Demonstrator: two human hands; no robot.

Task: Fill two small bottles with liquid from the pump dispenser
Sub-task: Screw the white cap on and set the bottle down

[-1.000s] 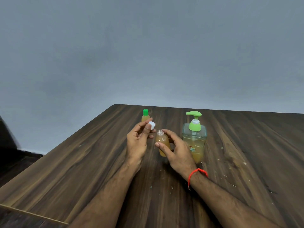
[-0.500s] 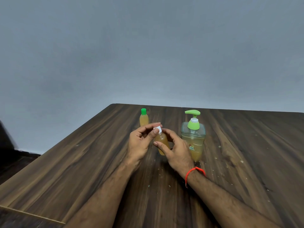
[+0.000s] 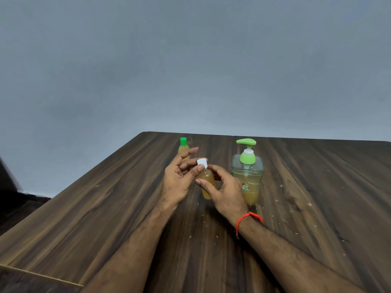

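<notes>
a dark wood table [image 3: 105, 208] with little crumbs meets a plain grey wall [image 3: 190, 60]. the right hand [image 3: 227, 192] has its grip closed around a small bottle [image 3: 208, 182]; the left hand [image 3: 179, 178] pinches a white cap [image 3: 202, 162] on top.

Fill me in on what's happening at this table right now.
A person is capping a small bottle of amber liquid. The right hand holds the bottle upright above the wooden table, while the left hand pinches a white cap at its neck. Whether the cap is fully seated cannot be told. A second small bottle with a green cap stands closed farther back, and the pump dispenser, partly full, stands just right of the hands.
</notes>
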